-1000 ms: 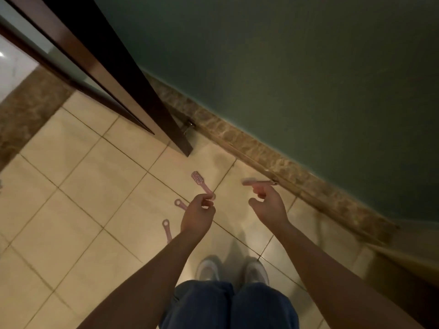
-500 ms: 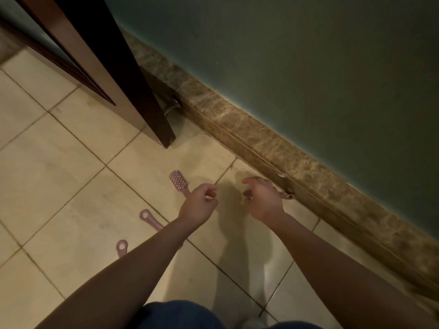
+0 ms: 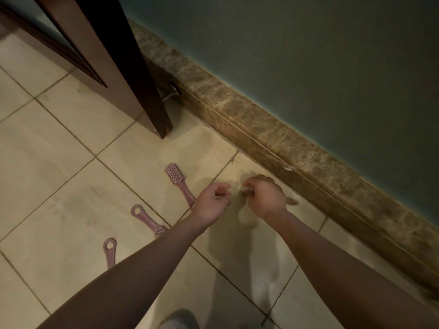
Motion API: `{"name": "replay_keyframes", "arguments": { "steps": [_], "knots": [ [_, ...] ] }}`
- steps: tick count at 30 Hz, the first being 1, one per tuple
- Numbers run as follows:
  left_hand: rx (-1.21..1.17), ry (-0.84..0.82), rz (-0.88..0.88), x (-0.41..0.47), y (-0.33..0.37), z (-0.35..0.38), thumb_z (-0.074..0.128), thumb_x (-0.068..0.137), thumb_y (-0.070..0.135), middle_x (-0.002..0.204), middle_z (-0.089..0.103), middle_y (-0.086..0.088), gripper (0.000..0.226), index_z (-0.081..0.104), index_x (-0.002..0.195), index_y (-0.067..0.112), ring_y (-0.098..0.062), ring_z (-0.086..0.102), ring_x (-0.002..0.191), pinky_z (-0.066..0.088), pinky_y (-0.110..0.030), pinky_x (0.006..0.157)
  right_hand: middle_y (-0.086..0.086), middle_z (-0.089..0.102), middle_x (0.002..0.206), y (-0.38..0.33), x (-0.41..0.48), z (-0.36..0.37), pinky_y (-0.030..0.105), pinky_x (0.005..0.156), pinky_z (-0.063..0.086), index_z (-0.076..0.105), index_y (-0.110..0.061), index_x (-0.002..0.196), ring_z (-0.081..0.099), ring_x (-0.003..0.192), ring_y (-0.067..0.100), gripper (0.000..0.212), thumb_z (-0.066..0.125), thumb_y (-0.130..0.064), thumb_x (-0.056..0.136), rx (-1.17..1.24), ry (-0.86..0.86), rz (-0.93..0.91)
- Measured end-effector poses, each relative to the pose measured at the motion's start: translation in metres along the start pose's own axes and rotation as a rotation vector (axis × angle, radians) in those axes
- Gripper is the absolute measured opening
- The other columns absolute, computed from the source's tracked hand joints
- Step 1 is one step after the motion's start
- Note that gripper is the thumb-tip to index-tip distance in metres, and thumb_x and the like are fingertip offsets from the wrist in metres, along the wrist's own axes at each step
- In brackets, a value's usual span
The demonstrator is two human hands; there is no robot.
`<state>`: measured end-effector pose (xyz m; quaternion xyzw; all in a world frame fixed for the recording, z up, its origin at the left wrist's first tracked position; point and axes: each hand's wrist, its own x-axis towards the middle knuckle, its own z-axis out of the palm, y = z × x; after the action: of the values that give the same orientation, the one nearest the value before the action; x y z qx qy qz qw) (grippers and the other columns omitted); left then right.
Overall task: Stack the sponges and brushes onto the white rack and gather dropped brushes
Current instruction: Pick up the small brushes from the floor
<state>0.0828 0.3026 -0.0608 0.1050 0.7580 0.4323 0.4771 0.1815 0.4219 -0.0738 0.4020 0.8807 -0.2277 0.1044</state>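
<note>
Reaching near the brown marble skirting board, my right grip clamped a slim pink brush; my left grip, loosely curled and empty, needed to pinch the handle of the bristled pink plastic brush lying farther out.

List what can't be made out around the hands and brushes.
Head view only.
- Middle brush: head hidden under the left forearm.
- Nearest brush: all but its handle hidden by that forearm.
- Fourth brush: mostly covered by the right hand gripping it.
- Left hand: hold on bristled brush unclear; handle end covered.
</note>
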Motion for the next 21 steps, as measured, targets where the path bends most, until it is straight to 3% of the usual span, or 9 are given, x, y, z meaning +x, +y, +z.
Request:
{"name": "replay_keyframes", "arguments": {
  "steps": [4, 6, 8, 9, 11, 13, 15, 18, 21],
  "knots": [
    [-0.058, 0.037, -0.016, -0.006, -0.004, -0.005, 0.05, 0.097, 0.008, 0.1, 0.063, 0.002, 0.032, 0.055, 0.128, 0.012, -0.02, 0.065, 0.097, 0.051, -0.038, 0.092, -0.002, 0.067, 0.096, -0.025, 0.0, -0.002, 0.033, 0.079, 0.053, 0.068, -0.024, 0.109, 0.063, 0.094, 0.019, 0.022, 0.064, -0.03, 0.087, 0.352, 0.062, 0.048],
    [-0.061, 0.072, 0.0, -0.009, -0.005, -0.012, 0.046, 0.1, 0.016, 0.112, 0.065, -0.004, 0.03, 0.054, 0.129, 0.013, -0.021, 0.064, 0.104, 0.05, -0.041, 0.097, -0.008, 0.065, 0.078, -0.047, 0.003, -0.003, 0.032, 0.077, 0.054, 0.069, -0.019, 0.104, 0.065, 0.079, 0.015, 0.023, 0.072, -0.024, 0.082, 0.609, 0.024, 0.105],
    [-0.067, 0.121, 0.01, -0.01, -0.006, -0.022, 0.041, 0.103, 0.025, 0.118, 0.065, -0.01, 0.031, 0.055, 0.127, 0.012, -0.024, 0.064, 0.107, 0.049, -0.042, 0.099, -0.006, 0.065, 0.074, -0.07, 0.007, -0.001, 0.033, 0.075, 0.057, 0.067, -0.012, 0.099, 0.066, 0.072, 0.014, 0.025, 0.077, -0.014, 0.076, 0.805, -0.025, 0.135],
    [-0.071, 0.143, 0.004, -0.01, -0.006, -0.028, 0.038, 0.103, 0.028, 0.114, 0.066, -0.011, 0.031, 0.055, 0.125, 0.012, -0.024, 0.066, 0.102, 0.052, -0.041, 0.094, -0.001, 0.067, 0.076, -0.08, 0.008, 0.002, 0.038, 0.075, 0.059, 0.066, -0.012, 0.095, 0.068, 0.073, 0.017, 0.024, 0.078, -0.012, 0.075, 0.876, -0.048, 0.15],
    [-0.135, 0.168, -0.014, -0.013, -0.007, -0.04, 0.034, 0.104, 0.029, 0.09, 0.068, -0.008, 0.029, 0.055, 0.114, 0.011, -0.02, 0.068, 0.073, 0.057, -0.034, 0.07, 0.009, 0.07, 0.084, -0.098, 0.01, 0.009, 0.048, 0.075, 0.06, 0.063, -0.016, 0.087, 0.071, 0.078, 0.026, 0.022, 0.08, -0.011, 0.074, 0.959, -0.073, 0.17],
    [-0.187, 0.193, -0.043, -0.016, -0.01, -0.054, 0.03, 0.105, 0.027, 0.07, 0.058, -0.005, 0.028, 0.052, 0.105, 0.01, -0.014, 0.055, 0.049, 0.046, -0.028, 0.049, 0.013, 0.07, 0.089, -0.113, 0.013, 0.018, 0.051, 0.079, 0.058, 0.063, -0.016, 0.085, 0.07, 0.085, 0.03, 0.021, 0.08, -0.012, 0.074, 0.991, -0.096, 0.156],
    [-0.154, 0.256, -0.077, -0.016, -0.017, -0.068, 0.028, 0.105, 0.025, 0.067, 0.053, -0.003, 0.028, 0.051, 0.095, 0.013, -0.011, 0.044, 0.041, 0.035, -0.022, 0.04, 0.009, 0.071, 0.091, -0.128, 0.016, 0.025, 0.047, 0.084, 0.057, 0.064, -0.018, 0.084, 0.068, 0.086, 0.025, 0.015, 0.077, -0.014, 0.078, 0.988, -0.123, 0.118],
    [-0.213, 0.352, -0.163, -0.015, -0.027, -0.087, 0.028, 0.103, 0.024, 0.074, 0.053, -0.003, 0.027, 0.05, 0.089, 0.015, -0.009, 0.037, 0.042, 0.028, -0.018, 0.037, -0.001, 0.07, 0.084, -0.144, 0.022, 0.034, 0.045, 0.081, 0.056, 0.065, -0.022, 0.081, 0.065, 0.08, 0.019, 0.007, 0.07, -0.024, 0.084, 0.894, -0.137, 0.067],
    [-0.322, 0.465, -0.239, -0.015, -0.033, -0.101, 0.029, 0.103, 0.029, 0.074, 0.055, -0.004, 0.032, 0.053, 0.095, 0.009, -0.01, 0.036, 0.041, 0.026, -0.018, 0.036, -0.011, 0.063, 0.084, -0.151, 0.029, 0.037, 0.029, 0.069, 0.049, 0.059, -0.029, 0.087, 0.063, 0.081, 0.013, 0.012, 0.067, -0.038, 0.085, 0.542, -0.041, -0.04]
  ]
}}
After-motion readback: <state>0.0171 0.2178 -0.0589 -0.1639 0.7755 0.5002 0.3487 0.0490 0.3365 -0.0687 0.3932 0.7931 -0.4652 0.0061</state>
